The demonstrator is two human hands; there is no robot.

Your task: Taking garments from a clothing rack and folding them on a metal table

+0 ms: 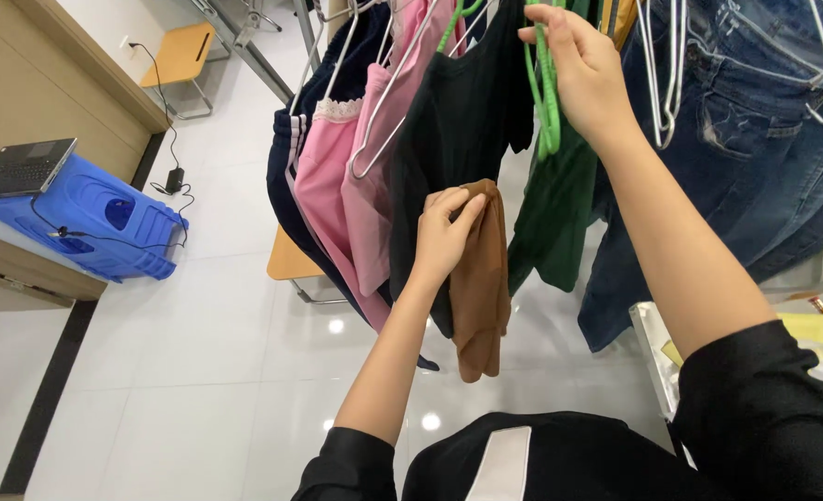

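Jeans (755, 167) filled the upper right of the frame. Mid-frame hung a brown garment (481, 278), its top pinched shut in the left hand (444, 232) (just beside black cloth). Above, the right hand (578, 70) clenched a green hanger (547, 93).

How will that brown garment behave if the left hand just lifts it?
Likely floppy: the brown garment hangs in soft folds below the left hand, whose grip pinches its top edge. Probably light, since a few fingers bunch it. It may snag, as it hangs against the black garment.
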